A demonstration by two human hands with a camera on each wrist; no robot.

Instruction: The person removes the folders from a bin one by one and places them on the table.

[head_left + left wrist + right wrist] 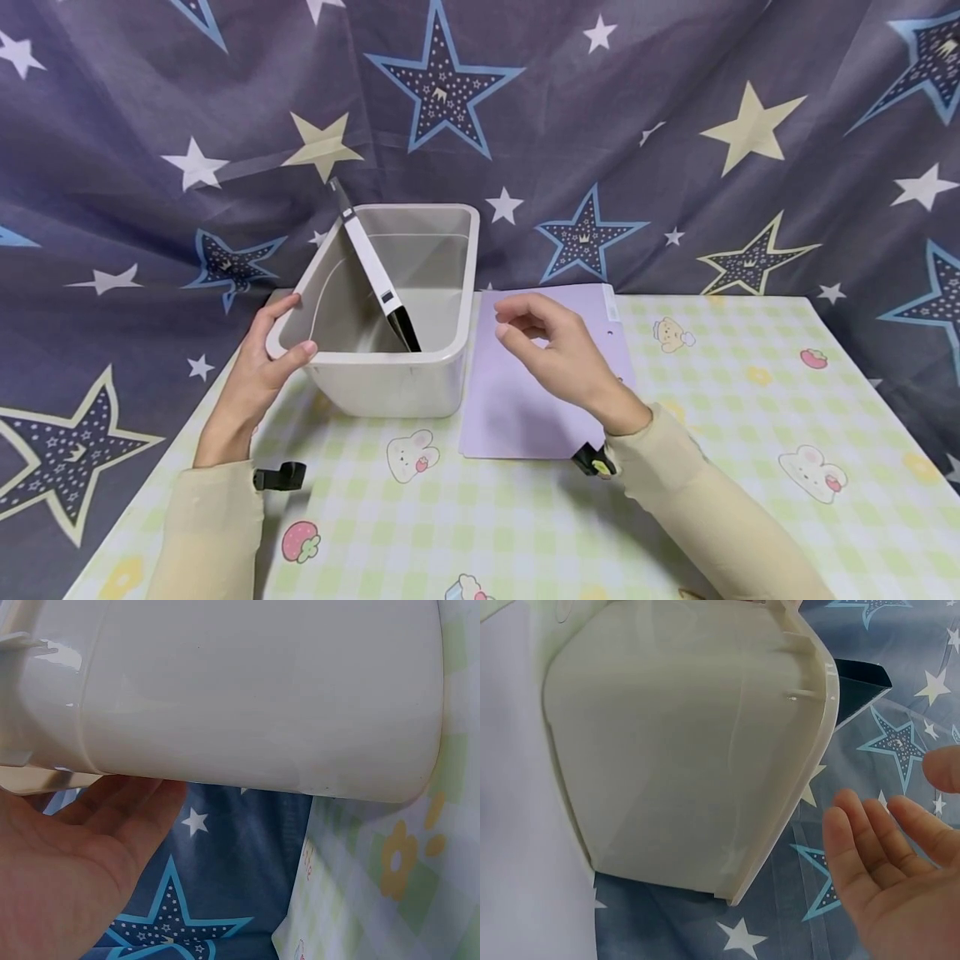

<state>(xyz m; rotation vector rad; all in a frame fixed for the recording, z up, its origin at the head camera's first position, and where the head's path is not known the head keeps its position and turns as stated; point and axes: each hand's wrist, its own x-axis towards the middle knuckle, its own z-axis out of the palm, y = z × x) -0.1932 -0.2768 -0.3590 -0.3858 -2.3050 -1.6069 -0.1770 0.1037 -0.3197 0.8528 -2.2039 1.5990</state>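
Observation:
A light grey plastic bin stands upright on the table at the back left. My left hand grips its near left rim, thumb over the edge and fingers along the outer side. Leaning diagonally inside the bin is a slim dark item with a white strip along its edge, like a binder seen edge-on; its dark corner sticks out past the rim. A flat purple folder lies right of the bin. Above it hovers my right hand, fingers loosely bent and holding nothing.
A checked green-and-white tablecloth with cartoon prints covers the table. Behind hangs a dark star-patterned curtain, close to the bin's back. The folder has a pale tab at its far right corner.

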